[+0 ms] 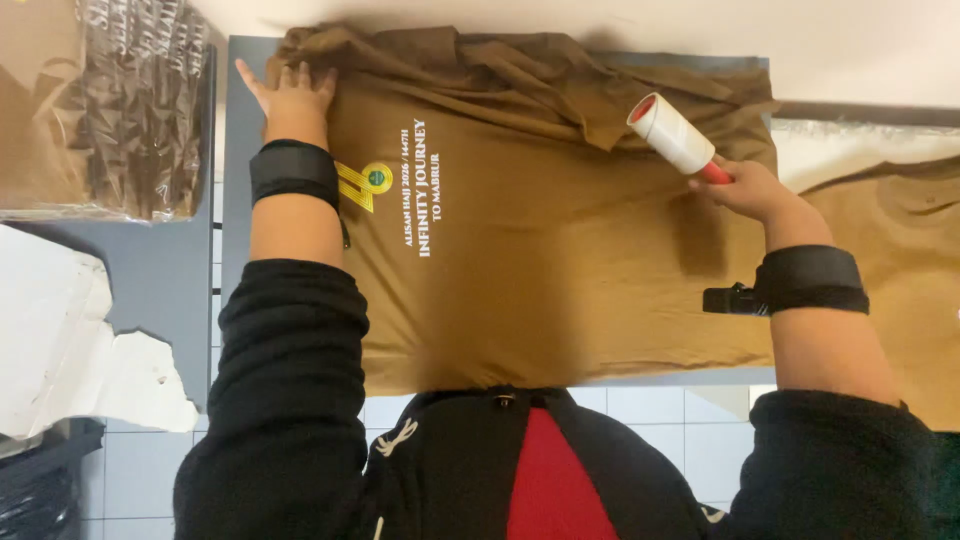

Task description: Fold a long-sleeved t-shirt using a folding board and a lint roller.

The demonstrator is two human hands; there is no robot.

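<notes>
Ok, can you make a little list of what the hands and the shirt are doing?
left hand: flat on the brown T-shirt, near its edge
right hand: holds a lint roller by its red handle
lint roller: white roll, on the shirt's crumpled part
T-shirt: spread on a grey table, print facing up
wrists: black bands on both

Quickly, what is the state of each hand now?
Left hand: open, flat on the brown shirt.
Right hand: closed, holding the lint roller.
</notes>
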